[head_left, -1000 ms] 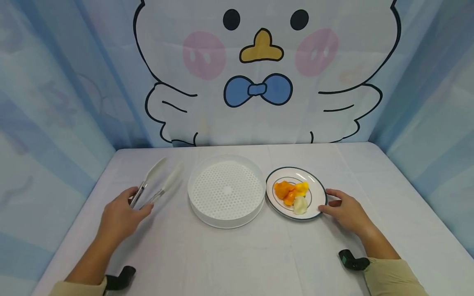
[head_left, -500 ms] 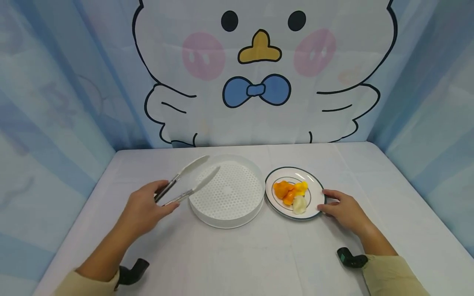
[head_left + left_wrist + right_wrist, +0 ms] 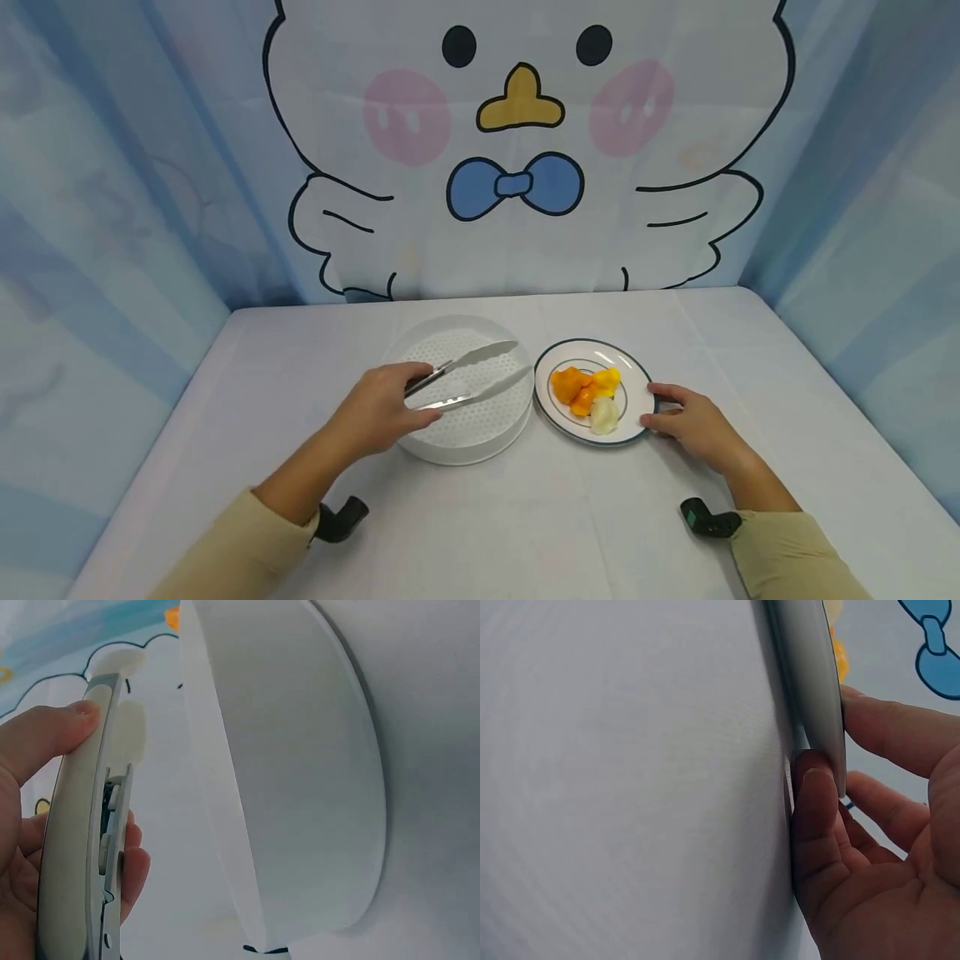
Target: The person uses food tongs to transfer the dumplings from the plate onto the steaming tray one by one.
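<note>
In the head view, my left hand [image 3: 378, 410] holds metal tongs [image 3: 487, 353] with pale tips, spread apart over a round white basket [image 3: 465, 455] with a perforated floor. Nothing shows between the tips. The left wrist view has the thumb pressed along the tongs' handle [image 3: 69, 825], beside the basket's smooth wall [image 3: 300, 772]. My right hand [image 3: 701, 429] pinches the right rim of a white plate [image 3: 633, 396] with dark rings; the right wrist view shows fingers [image 3: 816, 806] under the rim. Orange pieces [image 3: 567, 383], a yellow piece [image 3: 607, 381] and a pale piece [image 3: 604, 415] lie on it.
A white cloth [image 3: 525, 533] covers the table. The plate stands close against the basket's right side. Behind the table hangs a curtain [image 3: 517, 250] with a cartoon bird, and blue curtains flank both sides. Each wrist carries a black camera [image 3: 341, 519].
My left hand has carried the tongs rightward from the table's left side to over the basket, tips turning toward the plate. My right hand keeps its hold on the plate's rim.
</note>
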A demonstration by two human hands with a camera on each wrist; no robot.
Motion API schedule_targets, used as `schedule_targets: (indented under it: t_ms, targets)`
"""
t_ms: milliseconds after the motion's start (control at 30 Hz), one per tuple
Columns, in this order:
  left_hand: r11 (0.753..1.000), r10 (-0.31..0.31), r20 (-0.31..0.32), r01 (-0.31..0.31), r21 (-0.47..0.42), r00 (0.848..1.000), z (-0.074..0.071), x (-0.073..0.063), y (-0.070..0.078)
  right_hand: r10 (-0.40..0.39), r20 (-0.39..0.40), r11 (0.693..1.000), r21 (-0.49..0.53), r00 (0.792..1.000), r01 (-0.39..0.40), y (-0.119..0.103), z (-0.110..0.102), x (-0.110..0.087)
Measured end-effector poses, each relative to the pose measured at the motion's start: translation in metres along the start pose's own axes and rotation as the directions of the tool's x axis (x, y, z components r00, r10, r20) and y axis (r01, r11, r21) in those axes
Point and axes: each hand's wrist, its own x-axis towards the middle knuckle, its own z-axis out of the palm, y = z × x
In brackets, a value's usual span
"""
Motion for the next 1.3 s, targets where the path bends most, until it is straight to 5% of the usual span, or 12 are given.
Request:
schedule_targets:
  t_ms: [333, 1300]
  targets:
    - [0.986, 0.153, 0.089, -0.158, 0.049, 0.984, 0.004, 0.035, 0.019, -0.009, -0.006, 1.0, 0.013, 1.0, 0.009, -0.001, 0.0, -0.001]
    - [0.987, 0.126, 0.278, -0.148, 0.06, 0.952, 0.013, 0.088, 0.027, 0.011, -0.013, 0.999, 0.039, 1.0, -0.011, 0.0, 0.0, -0.002]
